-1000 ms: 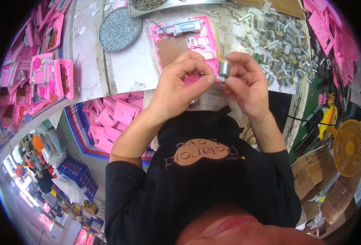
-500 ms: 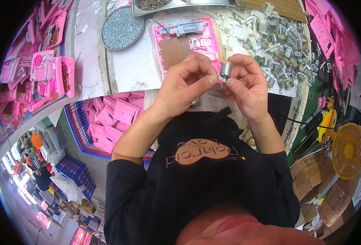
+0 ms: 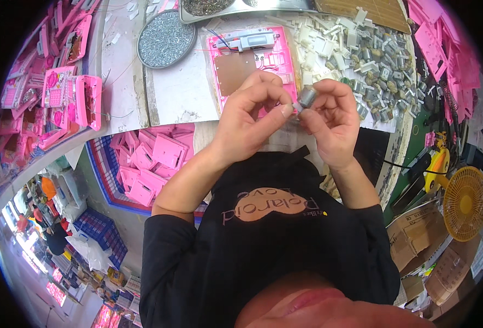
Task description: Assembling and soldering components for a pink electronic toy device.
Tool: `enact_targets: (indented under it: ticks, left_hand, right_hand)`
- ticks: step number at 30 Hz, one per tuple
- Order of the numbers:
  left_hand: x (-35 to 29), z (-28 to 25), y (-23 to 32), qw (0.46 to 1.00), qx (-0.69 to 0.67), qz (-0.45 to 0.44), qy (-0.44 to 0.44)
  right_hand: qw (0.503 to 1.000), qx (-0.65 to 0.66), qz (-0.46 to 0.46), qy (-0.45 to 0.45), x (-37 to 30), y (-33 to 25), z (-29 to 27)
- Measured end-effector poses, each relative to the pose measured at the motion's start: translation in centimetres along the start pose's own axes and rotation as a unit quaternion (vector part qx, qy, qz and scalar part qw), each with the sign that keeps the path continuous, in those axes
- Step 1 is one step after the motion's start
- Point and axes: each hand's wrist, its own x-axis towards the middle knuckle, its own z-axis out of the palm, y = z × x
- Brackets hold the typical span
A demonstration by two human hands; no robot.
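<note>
In front of my chest, my right hand [image 3: 331, 117] grips a small silver metal cylinder [image 3: 307, 97] between thumb and fingers, tilted. At its lower end a small whitish piece [image 3: 298, 106] shows, and the thumb and forefinger of my left hand [image 3: 252, 112] are pinched against it. Whether that piece is fixed to the cylinder, I cannot tell. Just beyond my hands lies an opened pink plastic housing [image 3: 288, 68] with a brown board [image 3: 235, 71], a grey mechanism [image 3: 255, 40] and thin wires.
White plastic parts [image 3: 312, 38] and more metal cylinders [image 3: 383, 71] are heaped at the right. A round tray of small screws [image 3: 166, 38] sits farther left. Pink assemblies [image 3: 58, 101] crowd the left bench; a crate of pink casings [image 3: 168, 150] is below. A yellow fan [image 3: 467, 203] stands right.
The cylinder has tilted from nearly upright and shifted slightly right, with my right hand turning along. My left fingertips have moved a little to the right and stay against its lower end.
</note>
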Motion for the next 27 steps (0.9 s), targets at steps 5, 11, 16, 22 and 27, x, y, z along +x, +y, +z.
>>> enact_targets:
  ticks: [5, 11, 16, 22, 27]
  left_hand:
    - [0.5, 0.2, 0.2, 0.990, 0.111, 0.086, 0.020]
    - [0.4, 0.2, -0.2, 0.993, 0.087, 0.080, 0.028]
    - [0.3, -0.3, -0.2, 0.988, 0.097, 0.116, 0.026]
    - [0.0, 0.4, 0.5, 0.998, 0.029, 0.038, 0.034]
    - [-0.2, 0.1, 0.3, 0.987, 0.107, 0.117, 0.029]
  right_hand:
    - [0.998, -0.034, -0.044, -0.009, -0.2, 0.7, 0.1]
    - [0.996, -0.020, -0.076, -0.045, 0.1, 1.2, 0.0]
    - [0.991, -0.040, -0.116, -0.046, 0.2, 1.7, -0.4]
    - [0.985, -0.071, -0.151, -0.039, 0.0, 1.5, -0.3]
    - [0.921, -0.214, -0.304, -0.118, 1.7, 2.2, -1.9]
